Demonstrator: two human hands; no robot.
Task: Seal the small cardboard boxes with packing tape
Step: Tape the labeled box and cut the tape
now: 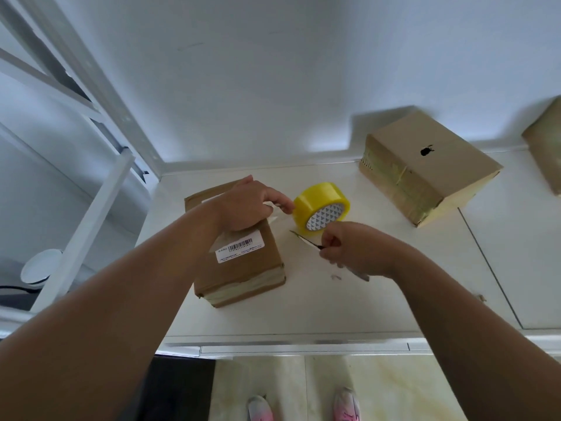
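Note:
A small cardboard box [243, 268] with a barcode label lies on the white counter [334, 305], tape along its near edge. My left hand [247, 205] rests on the box's top, its fingers pinching the clear tape strip that runs to the yellow tape roll [321, 209] standing just right of the box. My right hand [349, 247] grips a small blade or scissors [305, 240], whose tip points left towards the tape strip below the roll.
A second taped cardboard box [425, 168] sits at the back right, and part of a third [546, 144] shows at the right edge. A white metal shelf frame [91, 165] stands at the left. The counter's front edge runs below my arms.

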